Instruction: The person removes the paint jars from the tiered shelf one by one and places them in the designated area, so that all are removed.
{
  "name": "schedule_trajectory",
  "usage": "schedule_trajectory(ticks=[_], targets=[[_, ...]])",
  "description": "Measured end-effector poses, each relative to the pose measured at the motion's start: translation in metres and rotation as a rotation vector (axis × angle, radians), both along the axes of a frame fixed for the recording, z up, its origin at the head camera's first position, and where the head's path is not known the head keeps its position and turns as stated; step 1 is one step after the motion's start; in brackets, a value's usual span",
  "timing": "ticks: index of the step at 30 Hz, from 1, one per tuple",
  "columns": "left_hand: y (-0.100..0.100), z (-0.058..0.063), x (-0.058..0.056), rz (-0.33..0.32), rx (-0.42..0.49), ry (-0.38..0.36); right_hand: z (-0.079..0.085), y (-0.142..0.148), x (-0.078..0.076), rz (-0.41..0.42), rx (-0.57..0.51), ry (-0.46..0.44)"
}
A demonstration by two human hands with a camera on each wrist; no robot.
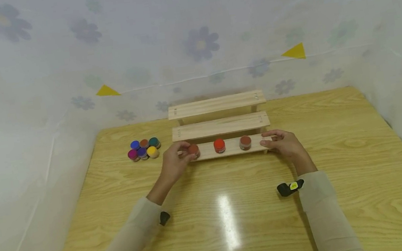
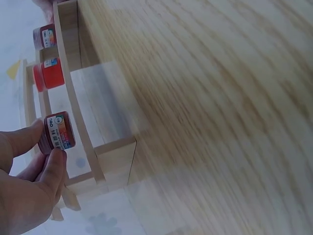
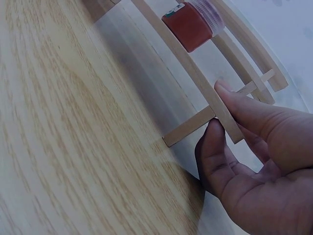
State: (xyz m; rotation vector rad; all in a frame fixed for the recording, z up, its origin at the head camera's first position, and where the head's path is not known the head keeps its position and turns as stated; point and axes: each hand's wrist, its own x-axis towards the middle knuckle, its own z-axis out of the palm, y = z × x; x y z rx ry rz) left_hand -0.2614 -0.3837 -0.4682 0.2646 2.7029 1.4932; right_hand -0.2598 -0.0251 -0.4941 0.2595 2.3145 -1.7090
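Observation:
A three-step wooden rack [image 1: 220,127] stands on the table, three small paint jars spaced along its lowest, front step. My left hand [image 1: 174,163] pinches the reddish-brown paint jar [image 2: 60,131] at the left end between thumb and fingers; its label faces the left wrist camera. In the middle of the step sits a bright red paint jar [image 1: 220,146]. Another reddish-brown paint jar [image 1: 245,142] is farther right. My right hand [image 1: 286,144] grips the right end of the front step [image 3: 195,78], thumb on top and a finger underneath, beside the leg.
Several paint jars with blue, brown, green, magenta, purple and yellow colours, among them a yellow jar [image 1: 153,151], are grouped on the table left of the rack. A flowered white sheet [image 1: 206,78] hangs behind and along both sides, with yellow triangles on it.

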Motion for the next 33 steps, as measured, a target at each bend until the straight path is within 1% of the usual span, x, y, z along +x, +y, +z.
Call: schedule_trajectory(ticks=[5,8,13,17,22,25,28,33], targets=[[-0.012,0.002,-0.001,0.016,0.054,-0.001,0.001,-0.001,0.0,-0.004,-0.006,-0.003],[-0.021,0.003,-0.001,0.023,0.066,0.017,0.004,-0.002,0.001,0.008,-0.011,-0.004],[-0.036,0.004,-0.001,0.055,0.047,0.051,0.017,-0.006,0.006,0.012,-0.03,-0.018],[-0.046,0.006,0.0,0.082,0.038,0.069,0.029,-0.012,0.012,0.016,-0.019,-0.022],[-0.061,0.004,0.001,0.125,0.041,0.082,0.035,-0.015,0.016,0.021,-0.013,-0.021],[-0.071,0.002,0.002,0.149,0.015,0.087,0.034,-0.014,0.016,0.018,-0.019,-0.025],[-0.078,0.0,0.003,0.181,-0.015,0.07,0.029,-0.012,0.013,0.009,-0.023,-0.028],[-0.084,-0.003,0.002,0.225,-0.017,0.033,0.008,-0.001,0.003,0.004,-0.022,-0.005]])
